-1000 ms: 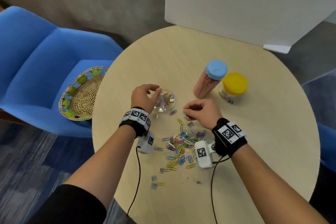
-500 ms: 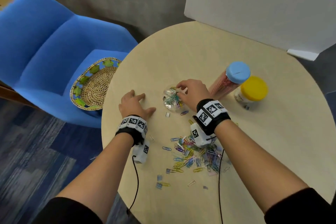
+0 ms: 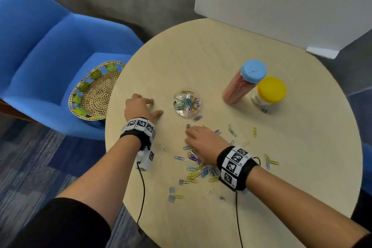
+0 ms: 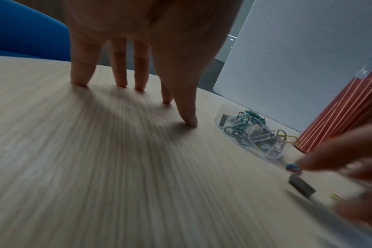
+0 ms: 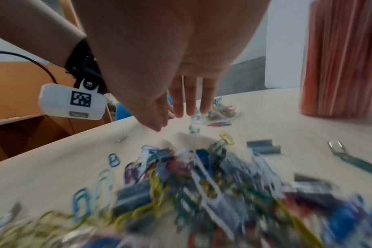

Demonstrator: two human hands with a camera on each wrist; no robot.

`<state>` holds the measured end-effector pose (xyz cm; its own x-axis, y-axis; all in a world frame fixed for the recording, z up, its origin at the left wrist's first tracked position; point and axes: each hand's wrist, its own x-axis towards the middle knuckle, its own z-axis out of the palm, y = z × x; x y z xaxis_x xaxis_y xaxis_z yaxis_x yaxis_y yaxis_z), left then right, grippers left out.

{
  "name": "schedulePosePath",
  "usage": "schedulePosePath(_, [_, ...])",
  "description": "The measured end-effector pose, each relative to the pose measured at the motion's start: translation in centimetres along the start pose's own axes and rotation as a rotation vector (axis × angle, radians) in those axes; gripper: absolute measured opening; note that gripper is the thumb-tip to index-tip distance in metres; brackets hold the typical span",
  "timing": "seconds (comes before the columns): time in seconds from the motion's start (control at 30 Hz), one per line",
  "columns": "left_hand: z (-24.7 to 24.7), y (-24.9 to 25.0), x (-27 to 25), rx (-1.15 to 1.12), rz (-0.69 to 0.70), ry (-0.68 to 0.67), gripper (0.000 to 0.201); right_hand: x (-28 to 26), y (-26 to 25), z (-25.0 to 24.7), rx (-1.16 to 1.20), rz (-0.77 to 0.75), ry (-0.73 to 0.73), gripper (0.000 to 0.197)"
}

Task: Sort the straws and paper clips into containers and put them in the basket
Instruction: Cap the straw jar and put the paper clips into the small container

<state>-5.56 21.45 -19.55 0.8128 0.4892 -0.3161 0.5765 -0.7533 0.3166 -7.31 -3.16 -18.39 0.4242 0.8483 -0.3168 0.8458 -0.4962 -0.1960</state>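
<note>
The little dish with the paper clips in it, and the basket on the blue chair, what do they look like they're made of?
The dish looks like clear, glossy plastic, possibly glass: the clips inside show through its wall. The basket looks like woven natural fibre, matte tan, with a coiled weave and green patches around its rim.

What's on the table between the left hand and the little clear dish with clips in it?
Nothing: between the left hand and the clear dish there is only bare table, as the head view and the left wrist view show.
</note>
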Motion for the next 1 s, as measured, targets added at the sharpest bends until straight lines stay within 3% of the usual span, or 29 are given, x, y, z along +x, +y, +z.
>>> schedulePosePath(0.13, [0.5, 0.0, -0.6, 0.023, 0.011, -0.003, 0.061, 1.6, 0.6, -0.8, 0.031, 0.019, 0.126, 0.045])
schedulePosePath(0.27, [0.8, -0.1, -2.3, 0.102, 0.06, -0.019, 0.054, 2.4, -0.1, -1.0, -0.1, 0.044, 0.023, 0.035])
schedulePosePath(0.4, [1.5, -0.3, -6.7, 0.159, 0.128, -0.038, 0.047, -0.1, 0.0, 0.1, -0.078, 0.078, -0.004, 0.03])
schedulePosePath(0.5, [3.0, -0.6, -10.6, 0.05, 0.182, -0.115, 0.048, -0.7, 1.0, -0.8, 0.003, 0.141, 0.004, 0.022])
schedulePosePath(0.63, [5.1, -0.3, -14.5, -0.151, 0.278, -0.194, 0.048, 0.2, 2.3, -1.7, 0.083, 0.305, 0.072, 0.039])
schedulePosePath(0.77, [6.5, 0.6, -16.7, -0.294, 0.361, -0.243, 0.045, -0.6, 1.2, -1.1, 0.13, 0.289, -0.012, 0.048])
schedulePosePath(0.87, [6.7, 1.2, -16.5, -0.305, 0.389, -0.241, 0.046, -3.2, 1.2, -1.0, 0.289, 0.299, -0.016, 0.041])
schedulePosePath(0.93, [6.6, 1.5, -16.3, -0.2, 0.4, -0.166, 0.053, -6.0, 2.4, -0.9, 0.377, 0.391, 0.094, 0.035])
schedulePosePath(1.0, [6.2, 1.9, -16.3, -0.075, 0.39, -0.089, 0.07, -9.3, 4.5, -0.7, 0.374, 0.61, 0.192, 0.033])
